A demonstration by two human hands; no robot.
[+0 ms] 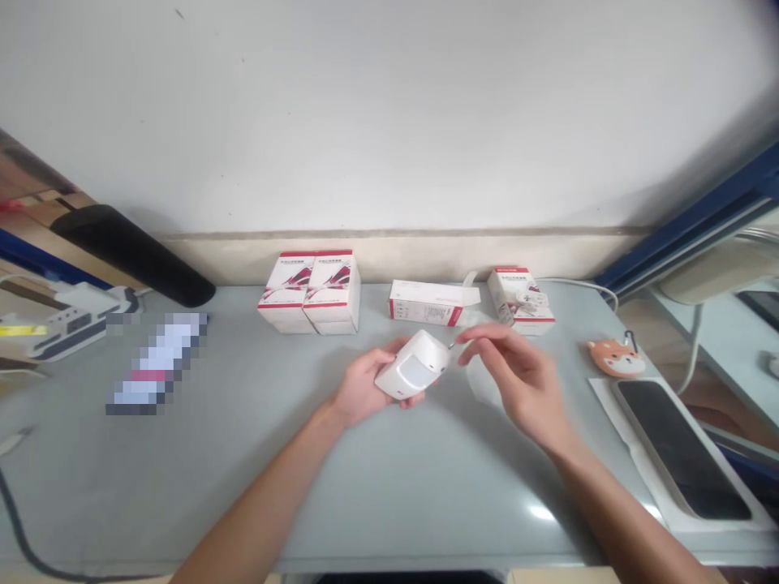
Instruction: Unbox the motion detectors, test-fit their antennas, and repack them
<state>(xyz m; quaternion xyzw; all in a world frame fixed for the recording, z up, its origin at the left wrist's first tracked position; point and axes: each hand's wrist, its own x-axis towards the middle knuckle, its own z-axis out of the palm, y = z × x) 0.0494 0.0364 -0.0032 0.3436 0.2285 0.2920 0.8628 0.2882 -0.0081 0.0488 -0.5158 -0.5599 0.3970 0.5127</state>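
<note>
Left fingers (382, 362) cradle a white motion sensor (412, 365), lens frosted.

the motion sensor (411, 365) in the left hand (371, 385) has a smooth, matt white plastic shell with a frosted-looking lens. just below the right hand (517, 381) hangs thin clear plastic film (484, 385), faintly shiny. ahead of the hands, the cardboard boxes (310, 292) are white coated card with a light sheen. the worktop (243, 495) is smooth grey laminate, glossy where light glares near the right hand. right of the hands, the dark slab (678, 446) has a glossy glass-like face, and the fox charm (616, 358) looks like matt rubber.
</note>
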